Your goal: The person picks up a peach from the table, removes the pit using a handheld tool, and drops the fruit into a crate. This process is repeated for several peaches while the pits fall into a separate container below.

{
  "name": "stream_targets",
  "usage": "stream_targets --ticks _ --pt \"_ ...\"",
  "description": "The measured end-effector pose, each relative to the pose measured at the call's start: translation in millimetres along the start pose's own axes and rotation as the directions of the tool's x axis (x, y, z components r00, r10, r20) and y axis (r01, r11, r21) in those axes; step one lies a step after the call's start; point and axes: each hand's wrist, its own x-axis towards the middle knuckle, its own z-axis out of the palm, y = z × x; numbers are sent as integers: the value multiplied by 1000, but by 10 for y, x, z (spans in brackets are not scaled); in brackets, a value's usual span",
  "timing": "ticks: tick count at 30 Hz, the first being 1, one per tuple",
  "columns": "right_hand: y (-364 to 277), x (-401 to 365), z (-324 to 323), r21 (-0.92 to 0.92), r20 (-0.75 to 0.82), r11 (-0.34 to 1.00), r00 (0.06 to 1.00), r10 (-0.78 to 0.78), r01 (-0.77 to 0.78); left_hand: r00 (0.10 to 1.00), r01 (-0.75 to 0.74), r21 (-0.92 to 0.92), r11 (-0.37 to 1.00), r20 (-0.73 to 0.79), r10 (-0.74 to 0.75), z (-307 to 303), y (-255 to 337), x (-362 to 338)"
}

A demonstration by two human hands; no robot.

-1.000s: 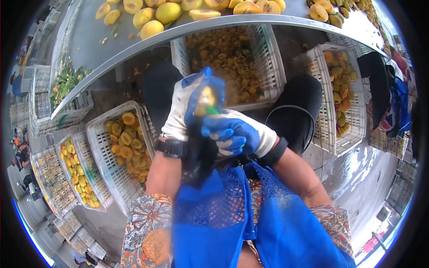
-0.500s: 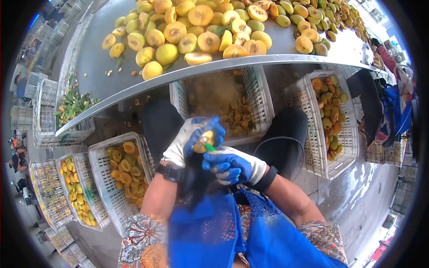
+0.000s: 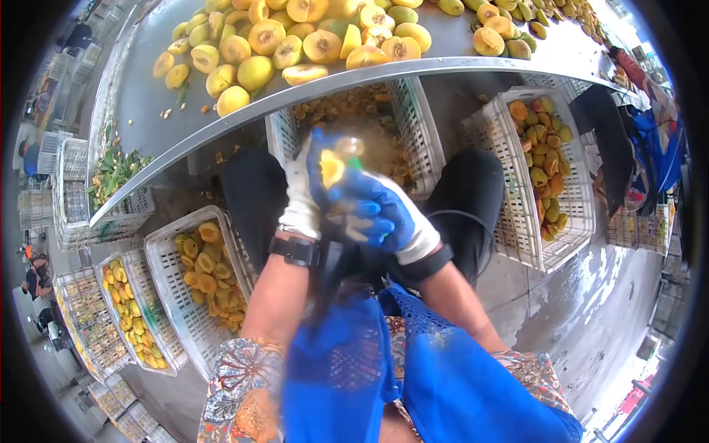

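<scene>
Both hands wear blue-and-white gloves and meet above a crate beneath the metal table's edge. My left hand point(image 3: 314, 173) is closed on a yellow fruit piece point(image 3: 332, 167), its cut side showing. Closed around a tool with a green part point(image 3: 354, 163), my right hand point(image 3: 379, 209) is just right of the fruit. A small pale blurred thing point(image 3: 349, 146) shows at the tool's far end. The crate point(image 3: 416, 122) below holds many brownish-yellow pieces, partly hidden by the hands and blur.
Halved yellow fruits point(image 3: 322, 46) lie on the metal table point(image 3: 170, 136). Crates of fruit stand at the left point(image 3: 173, 269) and right point(image 3: 528, 247). Green leaves point(image 3: 118, 173) lie at the table's left corner. Another person's red sleeve point(image 3: 628, 68) shows at the upper right.
Both hands have moved up in the view, toward the table edge. The fruit in my left hand now shows a bright yellow cut side, and the pale thing appears beside the green tool part.
</scene>
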Motion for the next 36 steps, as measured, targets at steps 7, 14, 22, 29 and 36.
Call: stream_targets --ticks 7,14,22,29,36 --pt "-37 20 -37 -873 -11 -351 733 -680 -340 960 -231 38 972 -154 234 -198 1024 -558" --pt "69 -127 -664 -565 -338 -587 811 -477 -580 710 -66 359 931 -639 297 -2219 1312 -1273" --pt "28 -42 -306 -716 -251 -438 786 -565 -543 695 -74 916 394 -236 679 -1326 1660 -650" --pt "63 -67 -82 -852 -350 -166 777 -523 -496 898 -95 987 -131 142 417 -608 1747 630" --pt "18 -112 -62 -861 -419 4 705 -572 -508 920 -97 812 576 -147 363 -864 1972 515"
